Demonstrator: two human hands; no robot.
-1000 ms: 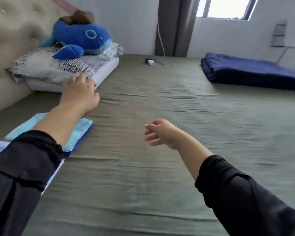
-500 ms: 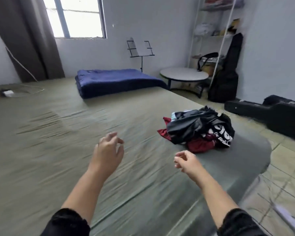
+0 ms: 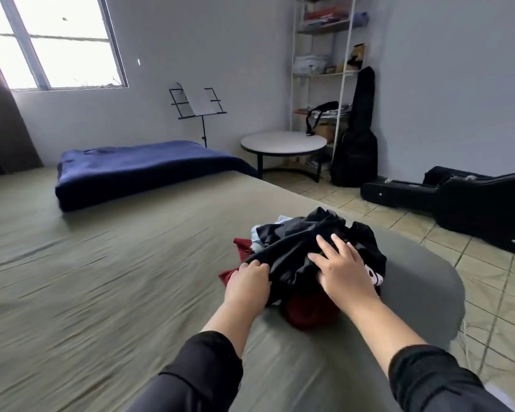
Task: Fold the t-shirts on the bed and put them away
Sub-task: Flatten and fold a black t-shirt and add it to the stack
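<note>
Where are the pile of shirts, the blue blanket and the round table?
pile of shirts (image 3: pixel 292 242): head view, on the black shirt on top.
blue blanket (image 3: pixel 143 165): head view, on its flat top.
round table (image 3: pixel 283 142): head view, on the white tabletop.

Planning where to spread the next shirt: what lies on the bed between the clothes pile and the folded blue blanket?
In the head view, only bare green sheet lies between the clothes pile and the folded blue blanket.

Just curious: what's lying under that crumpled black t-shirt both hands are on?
Under the crumpled black t-shirt a dark red garment shows on the olive-green bed sheet, with pale blue-white fabric at the far side. Anything deeper is covered by the left hand and right hand.
</note>
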